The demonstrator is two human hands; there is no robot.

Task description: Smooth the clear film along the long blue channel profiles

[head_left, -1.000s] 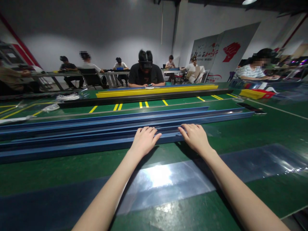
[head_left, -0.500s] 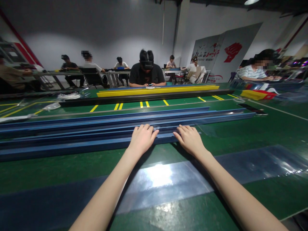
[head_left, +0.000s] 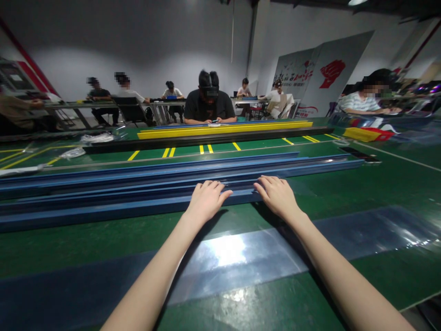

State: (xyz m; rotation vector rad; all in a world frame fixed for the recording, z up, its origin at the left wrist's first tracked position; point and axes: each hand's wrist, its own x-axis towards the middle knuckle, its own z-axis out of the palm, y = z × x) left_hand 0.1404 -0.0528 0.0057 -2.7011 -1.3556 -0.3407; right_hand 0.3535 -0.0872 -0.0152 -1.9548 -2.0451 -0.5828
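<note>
My left hand [head_left: 206, 200] lies over the nearest blue channel strip [head_left: 103, 210], palm down. Its fingers stretch across the strip and the thumb points out to the right. My right hand [head_left: 277, 195] rests at the same strip near its right end, fingers forward and thumb apart, pointing left. A short length of the blue strip shows between the two hands. The fingertips' undersides are hidden, and neither hand visibly lifts anything. More long blue channel strips [head_left: 324, 168] lie just beyond. Closer to me, a clear plastic sheet [head_left: 262, 262] passes beneath my forearms and reflects the light.
Across the green table [head_left: 344, 193] lie a black strip [head_left: 206, 141] and a yellow strip [head_left: 220, 131]. A phone [head_left: 361, 155] sits on the right, near a yellow tray [head_left: 365, 134]. Crumpled plastic bags [head_left: 96, 138] are at left. A co-worker [head_left: 210, 105] sits opposite; others sit behind.
Both hands have shifted slightly right along the nearest strip, and the left thumb is stretched further out. The strips stay about where they were; the view has moved a little.
</note>
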